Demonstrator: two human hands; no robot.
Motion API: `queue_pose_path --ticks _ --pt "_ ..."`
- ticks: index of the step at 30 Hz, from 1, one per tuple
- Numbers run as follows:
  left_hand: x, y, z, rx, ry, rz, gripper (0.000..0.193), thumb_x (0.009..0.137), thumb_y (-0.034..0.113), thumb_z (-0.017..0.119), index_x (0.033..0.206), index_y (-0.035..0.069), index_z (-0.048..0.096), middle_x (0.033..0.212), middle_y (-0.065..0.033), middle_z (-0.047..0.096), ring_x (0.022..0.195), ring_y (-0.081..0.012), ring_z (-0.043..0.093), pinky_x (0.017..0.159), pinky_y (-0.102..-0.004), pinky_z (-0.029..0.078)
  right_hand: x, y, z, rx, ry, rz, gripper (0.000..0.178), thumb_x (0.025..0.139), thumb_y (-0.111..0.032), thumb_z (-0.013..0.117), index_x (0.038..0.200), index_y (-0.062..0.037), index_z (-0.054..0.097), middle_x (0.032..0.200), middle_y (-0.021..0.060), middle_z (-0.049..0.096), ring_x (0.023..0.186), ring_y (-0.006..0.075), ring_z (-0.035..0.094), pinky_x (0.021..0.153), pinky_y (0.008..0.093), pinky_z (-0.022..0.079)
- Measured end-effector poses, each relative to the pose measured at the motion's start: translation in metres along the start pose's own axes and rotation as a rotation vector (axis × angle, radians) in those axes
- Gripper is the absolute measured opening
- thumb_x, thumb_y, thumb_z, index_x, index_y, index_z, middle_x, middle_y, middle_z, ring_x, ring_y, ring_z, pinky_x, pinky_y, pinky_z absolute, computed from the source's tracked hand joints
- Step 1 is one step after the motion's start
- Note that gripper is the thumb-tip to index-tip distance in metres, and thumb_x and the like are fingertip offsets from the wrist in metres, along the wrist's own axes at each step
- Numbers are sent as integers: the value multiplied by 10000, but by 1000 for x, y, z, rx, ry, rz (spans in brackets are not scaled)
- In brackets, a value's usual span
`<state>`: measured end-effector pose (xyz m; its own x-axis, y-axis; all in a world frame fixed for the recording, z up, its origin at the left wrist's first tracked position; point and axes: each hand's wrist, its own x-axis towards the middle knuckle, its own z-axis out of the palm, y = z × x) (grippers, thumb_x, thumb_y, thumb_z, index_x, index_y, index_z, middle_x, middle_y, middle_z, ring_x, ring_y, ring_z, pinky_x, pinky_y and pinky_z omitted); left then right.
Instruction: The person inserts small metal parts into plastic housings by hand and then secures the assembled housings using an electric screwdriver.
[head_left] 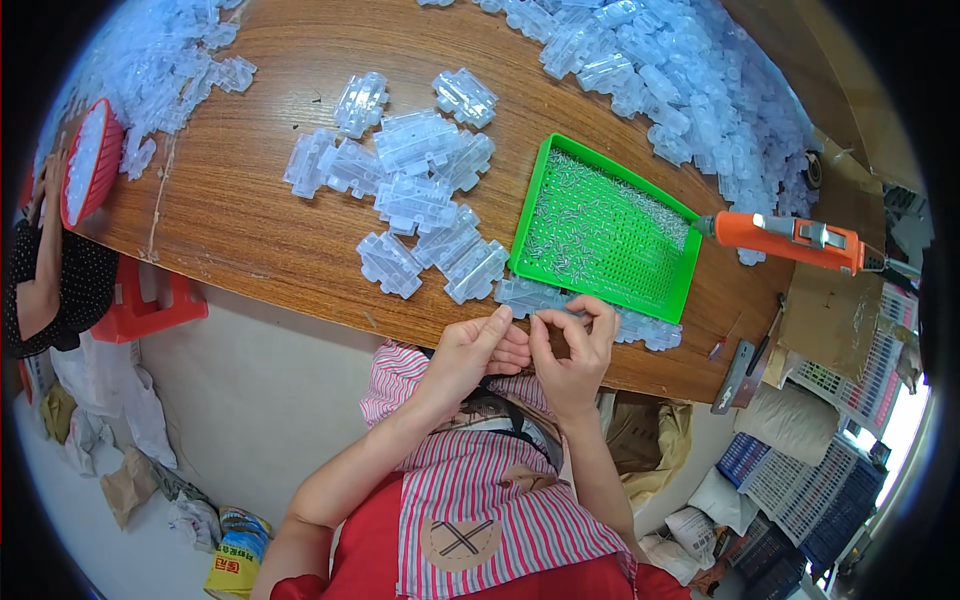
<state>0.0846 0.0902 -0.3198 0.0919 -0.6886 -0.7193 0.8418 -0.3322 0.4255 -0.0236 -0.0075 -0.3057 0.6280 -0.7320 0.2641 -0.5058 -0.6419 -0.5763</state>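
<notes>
Both my hands meet at the table's front edge, just below the green tray. My left hand (472, 352) is closed, its fingers curled and its thumb raised; whatever it may hold is hidden. My right hand (578, 358) has thumb and forefinger pinched together near the left thumb, on something too small to make out. Small metal screws (575, 225) are spread over the perforated green tray (690, 268). Clear plastic casings (530, 295) lie partly under the tray's near side, by my fingers. A loose group of clear casings (415, 200) lies left of the tray.
Large heaps of clear parts cover the far right (660, 80) and far left (160, 70). An orange power tool (785, 238) reaches over the tray's right end. At left, another person's arm (45, 260) is beside a red basket (92, 165), above a red stool (150, 305).
</notes>
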Motion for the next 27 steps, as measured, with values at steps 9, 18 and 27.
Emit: queue_pose_path --ticks 9,18,27 --pt "2 2 1 20 15 -47 436 980 377 467 914 -19 636 837 -98 665 727 -144 653 684 -256 545 8 -6 -7 -31 -64 5 163 670 -53 740 808 -87 661 944 82 503 817 245 451 705 353 383" --pt "-7 13 -7 -90 -85 -117 530 995 450 351 1029 -16 602 962 -136 669 870 -191 662 799 -300 535 5 -10 -19 -2 -52 108 139 723 -67 732 832 -77 646 925 78 497 826 236 463 723 346 381" --pt "-13 20 1 -540 -498 -181 805 956 607 181 1377 -61 342 1312 -169 509 1139 -198 555 1006 -333 426 -2 -43 -42 148 -150 39 208 705 -45 724 901 -97 673 943 49 524 826 218 490 674 324 406"
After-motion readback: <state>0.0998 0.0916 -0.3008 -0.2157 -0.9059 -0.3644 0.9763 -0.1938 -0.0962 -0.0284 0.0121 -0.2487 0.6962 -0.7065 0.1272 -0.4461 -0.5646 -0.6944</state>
